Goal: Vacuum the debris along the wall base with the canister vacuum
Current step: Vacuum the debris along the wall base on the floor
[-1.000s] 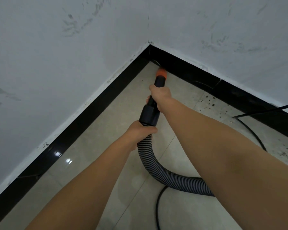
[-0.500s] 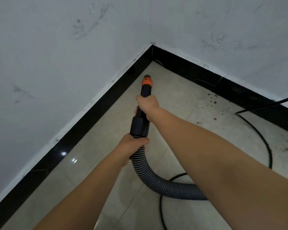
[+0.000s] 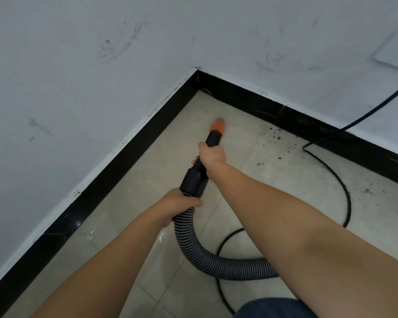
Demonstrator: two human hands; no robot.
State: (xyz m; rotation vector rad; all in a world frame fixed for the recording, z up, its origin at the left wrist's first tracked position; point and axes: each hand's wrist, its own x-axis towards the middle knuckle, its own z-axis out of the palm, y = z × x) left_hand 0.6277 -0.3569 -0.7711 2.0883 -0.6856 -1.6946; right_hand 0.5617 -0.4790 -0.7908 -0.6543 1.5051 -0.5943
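Scuffed white walls meet in a corner above a glossy black skirting board (image 3: 115, 161) and a pale tiled floor (image 3: 129, 203). The person holds a black vacuum wand with an orange nozzle tip (image 3: 218, 127). The right hand (image 3: 213, 154) is wrapped around the slim black tube just behind the tip, fingers closed on it. The left hand (image 3: 182, 203) clamps the joint where the wide black cuff meets the ribbed grey hose (image 3: 193, 246), which loops back to the right under the right forearm. The wand's long axis runs from the left hand forward and slightly right, tip low over the floor and short of the corner. Dark crumbly debris (image 3: 276, 136) lies to the right of the nozzle, scattered along the far wall's base near a black power cord (image 3: 345, 191). The next sweep probably calls for swinging the tip rightward; the right hand is nearer.
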